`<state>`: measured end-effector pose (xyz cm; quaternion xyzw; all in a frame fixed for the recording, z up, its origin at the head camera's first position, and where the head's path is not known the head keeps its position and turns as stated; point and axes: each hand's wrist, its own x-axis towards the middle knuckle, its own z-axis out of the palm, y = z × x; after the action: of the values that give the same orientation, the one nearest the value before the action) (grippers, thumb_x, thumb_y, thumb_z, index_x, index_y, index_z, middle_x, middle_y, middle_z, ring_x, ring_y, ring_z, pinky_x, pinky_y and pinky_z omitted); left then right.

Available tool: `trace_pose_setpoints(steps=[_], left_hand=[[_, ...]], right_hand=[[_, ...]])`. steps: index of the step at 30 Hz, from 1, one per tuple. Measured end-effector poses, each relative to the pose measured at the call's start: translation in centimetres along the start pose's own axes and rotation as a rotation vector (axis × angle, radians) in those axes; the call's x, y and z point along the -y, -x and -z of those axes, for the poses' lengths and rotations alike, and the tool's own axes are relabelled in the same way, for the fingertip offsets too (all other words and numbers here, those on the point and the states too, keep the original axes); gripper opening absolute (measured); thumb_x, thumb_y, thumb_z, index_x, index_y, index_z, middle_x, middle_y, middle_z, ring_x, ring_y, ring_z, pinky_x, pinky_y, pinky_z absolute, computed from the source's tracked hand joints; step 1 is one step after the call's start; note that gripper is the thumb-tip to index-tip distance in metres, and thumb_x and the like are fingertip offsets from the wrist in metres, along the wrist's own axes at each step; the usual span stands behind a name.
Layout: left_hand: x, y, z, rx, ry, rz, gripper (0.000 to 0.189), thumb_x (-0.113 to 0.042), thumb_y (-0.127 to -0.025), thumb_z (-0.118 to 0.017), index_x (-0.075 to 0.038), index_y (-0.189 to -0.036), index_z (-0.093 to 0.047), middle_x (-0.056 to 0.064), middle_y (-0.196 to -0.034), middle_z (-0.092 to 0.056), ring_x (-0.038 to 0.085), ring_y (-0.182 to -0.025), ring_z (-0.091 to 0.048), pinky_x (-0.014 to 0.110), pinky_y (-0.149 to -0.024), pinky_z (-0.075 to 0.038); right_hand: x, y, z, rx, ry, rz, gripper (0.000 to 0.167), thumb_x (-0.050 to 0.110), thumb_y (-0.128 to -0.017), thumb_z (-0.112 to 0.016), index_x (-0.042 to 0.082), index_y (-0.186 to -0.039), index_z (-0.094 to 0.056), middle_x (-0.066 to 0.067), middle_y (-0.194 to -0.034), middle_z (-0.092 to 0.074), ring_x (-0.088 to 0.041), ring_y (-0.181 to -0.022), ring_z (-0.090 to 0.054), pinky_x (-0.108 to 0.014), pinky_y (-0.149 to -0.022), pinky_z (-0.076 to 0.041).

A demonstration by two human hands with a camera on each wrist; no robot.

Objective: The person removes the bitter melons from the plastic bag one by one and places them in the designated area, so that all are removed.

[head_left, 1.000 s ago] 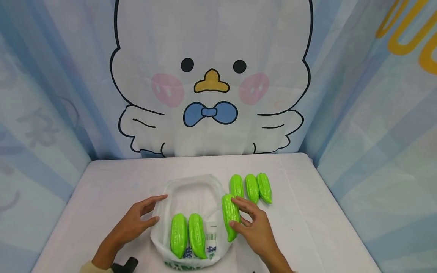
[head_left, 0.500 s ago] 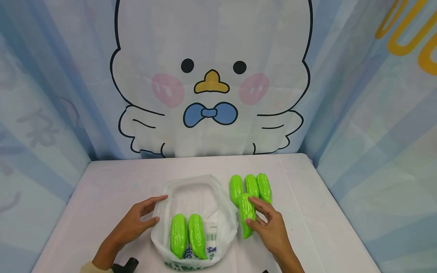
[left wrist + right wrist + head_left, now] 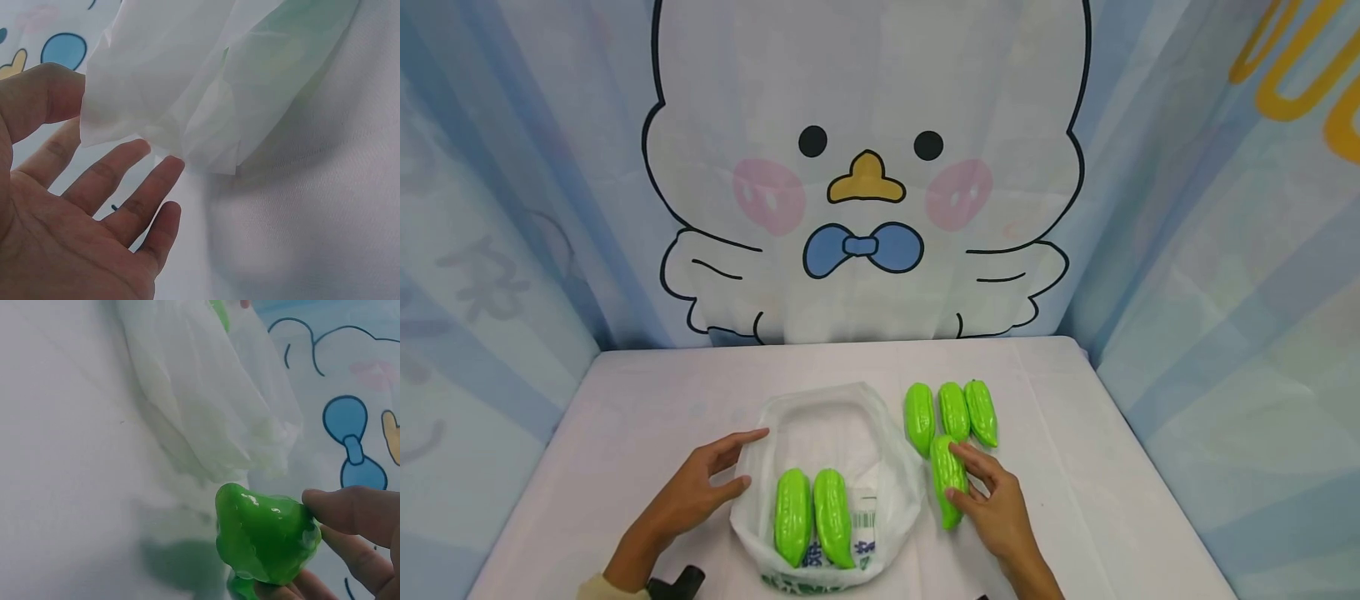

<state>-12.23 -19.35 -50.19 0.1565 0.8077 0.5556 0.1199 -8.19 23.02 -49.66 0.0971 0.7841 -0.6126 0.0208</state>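
Pale blue curtains are hanging around three sides of this setup, and the back one is showing off a big cartoon bird with pink cheeks and a blue bow tie, while some yellow lettering is running along the right side. Down front, a table covered in whitish cloth is filling the lower middle. So, the right hand is pinching one glossy, bumpy green gourd between thumb and fingers, and that gourd is sitting just right of a white plastic bag, outside it. Honestly can't tell whether it's resting on the cloth or being held a bit above. Three gourds are lying close together on the cloth just beyond it. The bag is gaping wide, and two gourds are lying side by side inside, toward the near end, narrow tips pointing at the person, with a printed barcode showing to their right. Meanwhile the left hand is touching the bag's left edge, thumb and index finger spreading wide apart, the other fingers reaching out loosely in the left wrist view. A beige sleeve and some dark object are poking in at bottom left; can't make out what that thing is.
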Motion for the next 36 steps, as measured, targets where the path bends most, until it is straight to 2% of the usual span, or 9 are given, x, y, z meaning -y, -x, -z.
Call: trace_pose_setpoints(steps=[10,15,21,32,36], left_hand=[[0.0,-0.1,0.0,-0.011,-0.004,0.012,0.058,-0.018,-0.104,-0.069,-0.009,-0.158,-0.05,0.022,-0.168,-0.04,0.056,-0.149,-0.043,0.071,-0.112,-0.047],[-0.1,-0.1,0.0,-0.013,0.001,0.037,0.058,-0.02,-0.104,-0.07,-0.011,-0.158,-0.051,0.02,-0.169,-0.04,0.055,-0.151,-0.041,0.072,-0.114,-0.045],[-0.2,0.0,0.1,-0.001,0.008,0.026,0.059,-0.019,-0.104,-0.069,-0.01,-0.159,-0.05,0.021,-0.169,-0.039,0.055,-0.151,-0.042,0.07,-0.112,-0.048],[-0.2,0.1,0.1,-0.006,0.008,-0.008,0.058,-0.017,-0.103,-0.069,-0.011,-0.158,-0.051,0.022,-0.168,-0.042,0.056,-0.149,-0.043,0.072,-0.112,-0.047],[-0.2,0.2,0.2,-0.01,0.005,-0.012,0.058,-0.016,-0.103,-0.07,-0.011,-0.158,-0.051,0.021,-0.168,-0.042,0.056,-0.149,-0.043,0.072,-0.111,-0.048]], right_hand=[[-1.2,-0.1,-0.1,0.0,0.026,-0.046,0.064,-0.012,-0.086,-0.078,0.014,-0.144,-0.067,-0.011,-0.161,-0.051,-0.034,-0.149,-0.051,-0.033,-0.115,-0.052],[-1.4,-0.2,-0.1,0.003,0.029,-0.041,0.064,-0.012,-0.086,-0.078,0.014,-0.144,-0.068,-0.012,-0.162,-0.051,-0.034,-0.149,-0.051,-0.034,-0.115,-0.051],[-1.3,-0.2,0.1,-0.007,0.04,-0.031,0.064,-0.01,-0.084,-0.081,0.013,-0.143,-0.068,-0.01,-0.16,-0.053,-0.033,-0.148,-0.052,-0.038,-0.121,-0.045],[0.5,0.4,0.6,-0.028,0.027,0.047,0.065,-0.005,-0.084,-0.084,0.008,-0.144,-0.065,-0.01,-0.162,-0.051,-0.031,-0.152,-0.047,-0.034,-0.12,-0.044],[1.6,0.8,0.3,-0.024,0.0,0.076,0.067,-0.008,-0.083,-0.085,0.007,-0.145,-0.065,-0.009,-0.16,-0.053,-0.026,-0.151,-0.048,-0.031,-0.119,-0.045]])
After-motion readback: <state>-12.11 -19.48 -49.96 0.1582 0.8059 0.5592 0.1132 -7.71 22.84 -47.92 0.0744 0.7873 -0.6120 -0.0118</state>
